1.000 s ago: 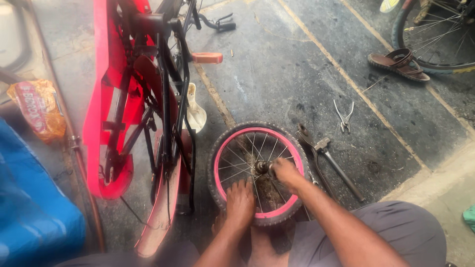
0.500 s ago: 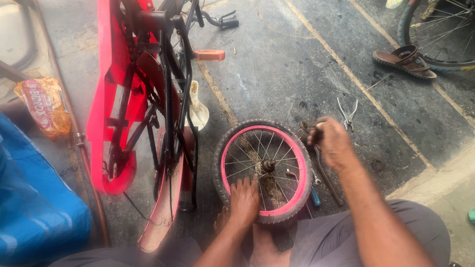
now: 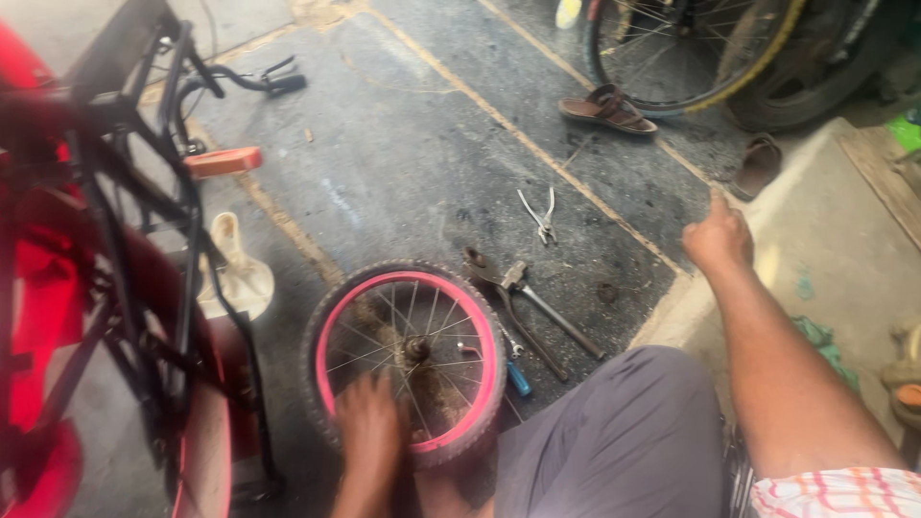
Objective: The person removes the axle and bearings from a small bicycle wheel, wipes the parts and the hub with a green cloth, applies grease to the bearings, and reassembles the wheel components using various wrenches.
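Observation:
A small bicycle wheel (image 3: 408, 360) with a pink rim and dark tyre lies flat on the floor in front of me. My left hand (image 3: 367, 422) rests on its spokes and near rim, pressing down. My right hand (image 3: 718, 235) is raised off to the right, away from the wheel, above the edge of the pale step; its fingers are curled with one finger pointing up and it holds nothing. Just right of the wheel lie a hammer and wrench (image 3: 523, 297) and a blue-handled tool (image 3: 516, 374). Pliers (image 3: 542, 216) lie farther back.
An upturned red and black bicycle (image 3: 115, 288) stands at the left with an orange pedal (image 3: 223, 161). A white cloth (image 3: 235, 273) lies beside it. Sandals (image 3: 606, 107) and larger bicycle wheels (image 3: 691, 53) are at the back right. A pale concrete step (image 3: 844, 259) runs along the right.
My right hand left the wheel's hub, moved right past the tools, and is now raised over the step. The view swung to the right. My left hand stays on the wheel.

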